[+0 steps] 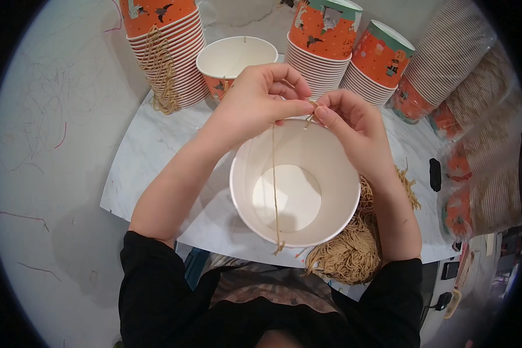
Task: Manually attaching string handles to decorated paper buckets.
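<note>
A large white-lined paper bucket (336,168) stands with its mouth up on the table in front of me. Tan string (275,185) runs across its opening, with a knotted end at the near rim. At the far rim, my left hand (252,101) pinches the string between thumb and fingers. Beside it my right hand (356,122) pinches the same string, both thumbs almost touching. A short loop of string passes through the wall just below them. The fingers partly hide the string's end. Under my right forearm lies a thick bundle of tan strings (348,255).
Behind my left hand sits another bucket (237,52) with string on it. Stacks of orange paper buckets (182,58) line the back, one draped with loose strings (163,81). Plastic-wrapped stacks (446,58) stand at the right. The marbled tabletop (139,168) ends near my body.
</note>
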Motion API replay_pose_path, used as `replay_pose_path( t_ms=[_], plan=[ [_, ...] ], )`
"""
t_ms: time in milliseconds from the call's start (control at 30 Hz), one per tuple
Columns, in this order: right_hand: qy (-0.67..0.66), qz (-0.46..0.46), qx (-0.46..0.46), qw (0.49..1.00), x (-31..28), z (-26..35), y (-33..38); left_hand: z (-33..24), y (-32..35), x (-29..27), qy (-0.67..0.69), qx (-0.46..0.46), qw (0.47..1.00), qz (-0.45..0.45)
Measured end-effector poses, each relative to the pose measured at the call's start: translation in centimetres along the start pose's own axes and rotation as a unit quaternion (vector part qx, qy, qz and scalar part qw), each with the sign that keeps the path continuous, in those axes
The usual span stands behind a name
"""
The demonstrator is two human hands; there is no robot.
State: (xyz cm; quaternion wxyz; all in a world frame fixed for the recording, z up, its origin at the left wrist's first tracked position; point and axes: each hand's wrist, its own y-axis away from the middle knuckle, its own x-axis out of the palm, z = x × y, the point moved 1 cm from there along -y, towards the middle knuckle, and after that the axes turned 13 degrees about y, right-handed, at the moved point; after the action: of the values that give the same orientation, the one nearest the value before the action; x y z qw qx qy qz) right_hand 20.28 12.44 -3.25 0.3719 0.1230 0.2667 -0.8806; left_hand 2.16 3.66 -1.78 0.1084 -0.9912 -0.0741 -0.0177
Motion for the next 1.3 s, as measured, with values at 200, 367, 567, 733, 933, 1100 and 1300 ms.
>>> replay_pose_path(
  t_ms=[200,367,567,733,933,1100,1300],
  plan=[
    [-0.137,0.063,0.102,0.983,-0.2,0.2,-0.2,-0.2,0.0,-0.3,-0.039,0.000,0.999,0.018],
    [-0.164,0.060,0.117,0.978,-0.4,0.1,-0.2,-0.6,0.1,-0.4,-0.056,-0.020,0.997,0.046],
    [-0.105,0.019,0.076,0.991,0.1,0.2,-0.1,-0.8,0.1,-0.5,-0.041,-0.047,0.997,0.039],
    [-0.088,0.013,0.050,0.995,0.1,0.4,-0.1,-0.4,-0.1,-1.0,0.026,-0.050,0.997,0.062],
    [0.030,-0.014,-0.047,0.998,0.1,0.4,-0.2,-0.4,-0.2,-1.1,0.038,-0.060,0.996,0.057],
    [0.227,-0.078,-0.171,0.955,0.2,1.0,0.0,-0.2,-0.3,-1.2,0.026,-0.066,0.995,0.063],
    [0.241,-0.097,-0.160,0.953,0.2,0.8,0.0,-0.3,-0.7,-1.8,0.016,-0.064,0.997,0.039]
  ],
)
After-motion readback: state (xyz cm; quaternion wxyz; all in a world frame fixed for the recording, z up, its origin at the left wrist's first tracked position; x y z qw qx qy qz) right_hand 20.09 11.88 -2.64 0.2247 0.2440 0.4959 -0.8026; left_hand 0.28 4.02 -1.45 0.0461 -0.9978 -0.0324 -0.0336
